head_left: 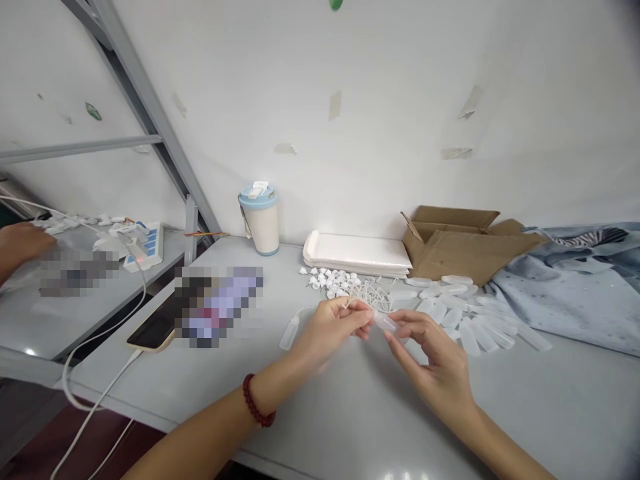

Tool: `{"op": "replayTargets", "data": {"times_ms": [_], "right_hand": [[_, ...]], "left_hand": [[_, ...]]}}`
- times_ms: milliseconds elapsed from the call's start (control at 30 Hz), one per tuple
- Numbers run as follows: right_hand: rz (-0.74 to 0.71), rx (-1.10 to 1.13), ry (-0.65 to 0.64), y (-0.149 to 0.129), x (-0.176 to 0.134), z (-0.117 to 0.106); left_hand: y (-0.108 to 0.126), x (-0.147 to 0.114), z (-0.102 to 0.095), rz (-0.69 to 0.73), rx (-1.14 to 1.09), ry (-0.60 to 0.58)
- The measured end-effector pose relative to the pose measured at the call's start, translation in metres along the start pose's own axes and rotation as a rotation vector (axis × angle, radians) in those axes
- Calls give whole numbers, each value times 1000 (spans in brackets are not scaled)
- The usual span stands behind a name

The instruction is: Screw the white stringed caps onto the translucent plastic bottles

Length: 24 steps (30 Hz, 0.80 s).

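My left hand [330, 330] and my right hand [433, 363] meet above the grey table [350, 413], both pinching a small clear plastic bottle [386, 323] between their fingertips. A dark red bead bracelet [256, 403] circles my left wrist. A finished clear bottle with a cord [290, 331] lies just left of my left hand. Behind the hands lie several small white caps [330, 278], a tangle of white cords [373, 293] and a heap of clear bottles [465, 313].
A blue-lidded cup [260, 218], a stack of white trays [356, 253] and an open cardboard box [457, 243] line the wall. Blue cloth [575, 293] lies right. A phone [153, 330] on a cable sits left. Another person's hand [20, 243] rests near a power strip [145, 247].
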State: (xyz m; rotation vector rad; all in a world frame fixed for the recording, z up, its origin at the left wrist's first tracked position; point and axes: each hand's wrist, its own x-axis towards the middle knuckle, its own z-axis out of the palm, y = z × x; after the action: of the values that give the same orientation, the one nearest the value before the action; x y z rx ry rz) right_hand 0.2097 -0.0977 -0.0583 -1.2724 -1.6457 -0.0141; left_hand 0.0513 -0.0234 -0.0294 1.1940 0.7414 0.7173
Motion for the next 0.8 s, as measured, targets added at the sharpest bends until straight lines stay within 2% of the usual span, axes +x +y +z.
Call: {"op": "replayTargets", "data": {"times_ms": [100,200,300,467,633,800], "right_hand": [[24,40,-17,1,-2,1],[45,67,-12,2,-4,2],[60,52,-25,3,-6,4],[38,3,-21,4,-6,7],[-32,-26,-26,5,-5,6],[-74,-68,-24,5,-7,7]], "left_hand": [[1,-2,2,-14,14,5],[3,-3,3,-15,60,62],[2,-3,2,-33,90,119],[-1,-1,2,-15,46,133],[-2,-1,3,3,29,90],[-2,-2,3,54,200,52]]}}
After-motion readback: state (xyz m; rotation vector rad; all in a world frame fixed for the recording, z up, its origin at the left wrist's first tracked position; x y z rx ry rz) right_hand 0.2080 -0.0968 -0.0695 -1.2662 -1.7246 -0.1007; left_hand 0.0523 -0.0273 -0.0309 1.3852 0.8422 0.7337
